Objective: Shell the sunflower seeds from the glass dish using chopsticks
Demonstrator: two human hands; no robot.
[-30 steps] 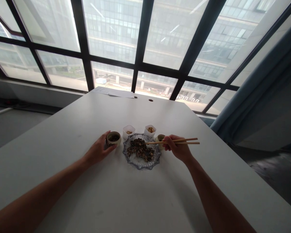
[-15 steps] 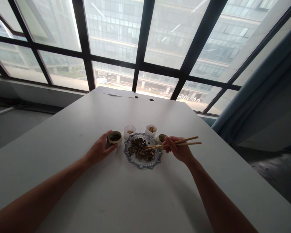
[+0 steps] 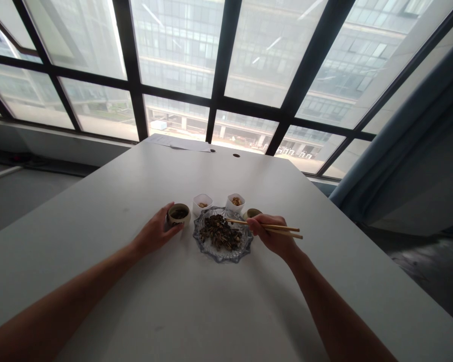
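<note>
My left hand (image 3: 160, 229) is wrapped round the side of a small round cup (image 3: 178, 221) with dark contents, which stands on the table. In my right hand (image 3: 274, 234) is a pair of wooden chopsticks (image 3: 285, 229), their tips over the upper right part of a scalloped glass plate (image 3: 226, 259). Dark dried pieces (image 3: 219, 234), too small to name surely, lie heaped on that plate. Partly hidden behind my right hand is a second small cup (image 3: 253, 213). Whether the chopstick tips pinch anything is too small to tell.
Two white plastic cups, a left one (image 3: 202, 202) and a right one (image 3: 235, 201), hold light brown bits behind the plate. Papers (image 3: 181, 144) lie at the far edge of the white table (image 3: 196, 311), by the windows. A blue curtain (image 3: 392, 136) hangs at right.
The chopstick tips have moved up from the middle of the heap toward the plate's far rim, and the back ends have dropped lower. My left hand and the cup have stayed put.
</note>
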